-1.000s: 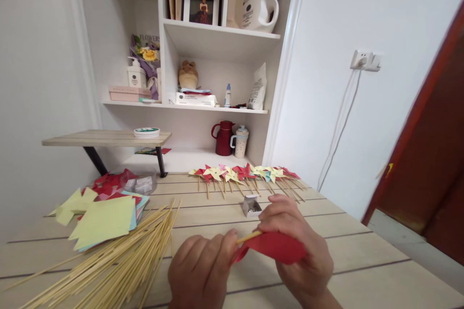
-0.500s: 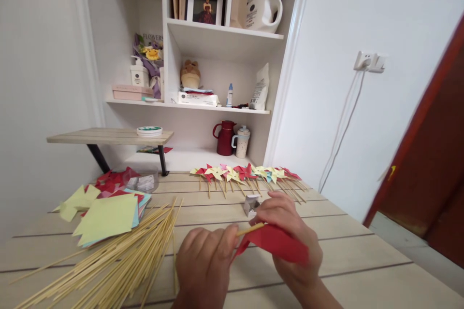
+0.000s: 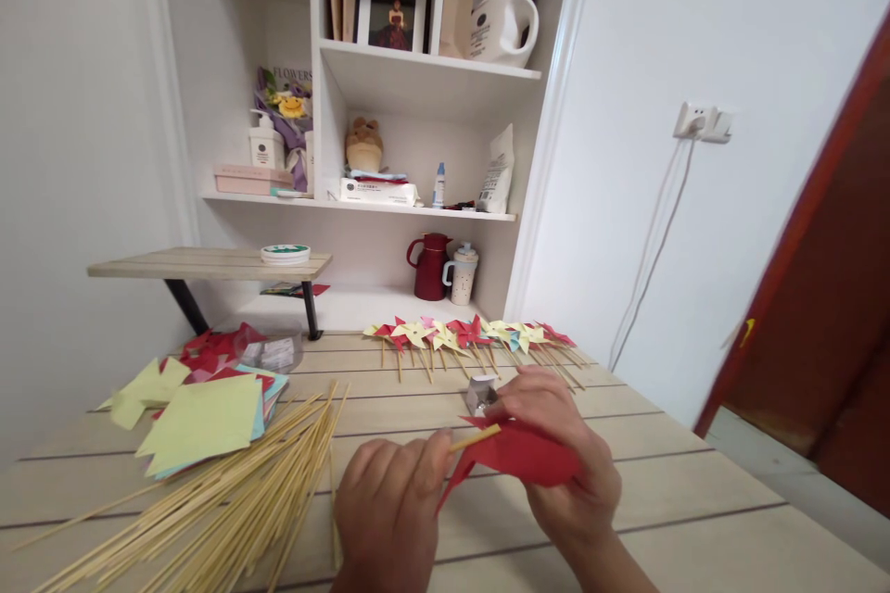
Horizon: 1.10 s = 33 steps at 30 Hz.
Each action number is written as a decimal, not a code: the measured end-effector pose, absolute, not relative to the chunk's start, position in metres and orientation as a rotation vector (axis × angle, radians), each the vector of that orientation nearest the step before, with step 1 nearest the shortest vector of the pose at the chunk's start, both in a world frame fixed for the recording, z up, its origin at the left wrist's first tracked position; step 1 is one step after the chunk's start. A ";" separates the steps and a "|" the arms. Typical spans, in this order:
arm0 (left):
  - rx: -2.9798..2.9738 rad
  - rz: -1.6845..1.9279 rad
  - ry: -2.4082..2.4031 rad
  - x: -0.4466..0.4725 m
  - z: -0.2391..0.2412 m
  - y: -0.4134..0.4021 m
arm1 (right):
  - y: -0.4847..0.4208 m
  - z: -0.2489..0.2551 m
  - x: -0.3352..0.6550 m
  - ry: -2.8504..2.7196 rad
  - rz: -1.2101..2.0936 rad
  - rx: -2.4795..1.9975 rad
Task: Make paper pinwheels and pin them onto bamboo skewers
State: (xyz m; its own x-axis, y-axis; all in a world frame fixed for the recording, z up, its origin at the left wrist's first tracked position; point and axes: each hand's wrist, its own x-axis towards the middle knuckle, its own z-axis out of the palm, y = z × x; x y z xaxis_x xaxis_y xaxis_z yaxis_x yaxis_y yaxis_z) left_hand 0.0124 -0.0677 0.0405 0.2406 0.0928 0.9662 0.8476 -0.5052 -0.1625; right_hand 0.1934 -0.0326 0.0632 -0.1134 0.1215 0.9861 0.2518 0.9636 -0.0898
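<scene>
Pinching a stick between thumb and fingers, the left hand holds it just above the table close to the near edge, tip aimed right into the red paper. The right hand grasps that paper, fingers folded over the top and palm underneath; stick and paper touch where the hands meet. A small pin box sits just beyond the right knuckles, almost touching. A loose stick pile fans toward the near-left corner, and a paper stack lies at the left edge behind it. A pinwheel row lines the far edge. Risks, as judged: the thin paper may crease or tear if the right hand squeezes harder or the stick tip pushes through off-centre. The stick may slip, since the left pinch is only at its end. A knuckle nudge could tip the pin box and spill it. A left forearm sweep could roll the pile off the near edge. Readable text: "FLOWERS" on the bouquet wrap on the shelf. Print on the white kettle, the white bag and the tissue pack is too small to read.
</scene>
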 end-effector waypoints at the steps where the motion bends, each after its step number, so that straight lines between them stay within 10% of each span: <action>1: -1.806 -1.348 -0.877 0.012 0.038 -0.066 | -0.032 0.062 0.194 -1.686 -0.116 -0.283; 10: -1.778 -2.574 -2.165 0.023 0.025 -0.042 | -0.019 0.055 0.188 -1.322 0.245 -0.582; 19: -1.432 -3.439 -2.060 0.016 0.023 -0.033 | -0.001 0.053 0.186 -1.081 1.038 -0.806; 33: -1.243 -3.644 -2.012 0.007 0.018 -0.029 | -0.011 0.019 0.146 -1.738 1.557 -0.915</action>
